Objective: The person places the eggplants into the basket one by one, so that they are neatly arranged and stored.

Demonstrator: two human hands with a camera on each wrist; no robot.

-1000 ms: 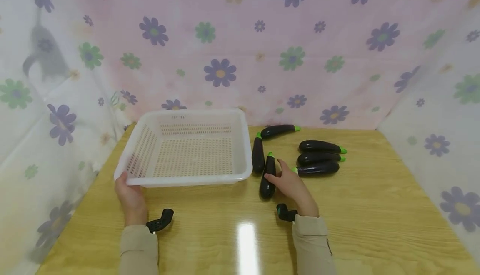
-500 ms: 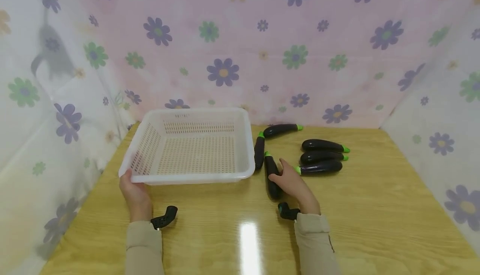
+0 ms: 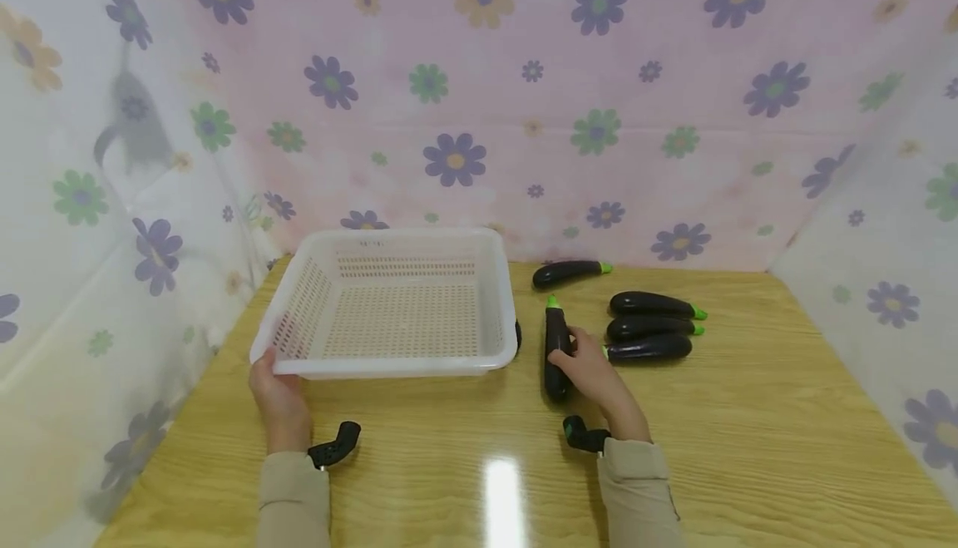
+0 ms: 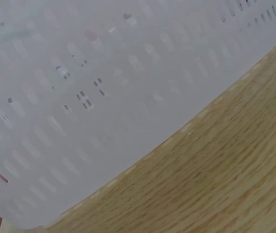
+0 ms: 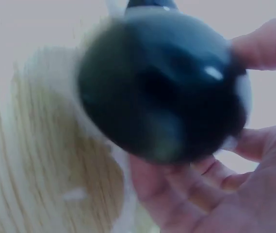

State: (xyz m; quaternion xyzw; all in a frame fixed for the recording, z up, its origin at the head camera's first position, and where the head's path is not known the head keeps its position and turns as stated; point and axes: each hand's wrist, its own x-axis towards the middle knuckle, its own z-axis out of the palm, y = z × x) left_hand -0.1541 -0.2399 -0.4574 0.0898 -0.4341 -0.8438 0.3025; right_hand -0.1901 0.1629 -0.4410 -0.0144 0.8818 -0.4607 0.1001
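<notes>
A white perforated plastic basket [image 3: 404,323] stands on the left half of the table, its inside showing only its slotted floor and walls. My left hand [image 3: 280,398] grips its front left corner, with the thumb over the rim. In the left wrist view the basket wall [image 4: 104,97] fills most of the picture. My right hand [image 3: 599,373] holds a dark eggplant [image 3: 557,352], thumb on one side and fingers curled beneath, its green stem pointing away. The rounded end of that eggplant [image 5: 162,87] is close in the right wrist view. Whether it touches the table I cannot tell.
Three eggplants [image 3: 649,328] lie side by side right of my right hand. Another eggplant [image 3: 570,274] lies near the back wall. One more dark eggplant [image 3: 518,337] is mostly hidden by the basket's right side. A flowered cloth [image 3: 524,116] encloses the table's back and sides.
The eggplant in my right hand has shifted slightly right, away from the basket. The eggplant beside the basket, plainly visible before, is now mostly hidden by it. The head view has shifted a little.
</notes>
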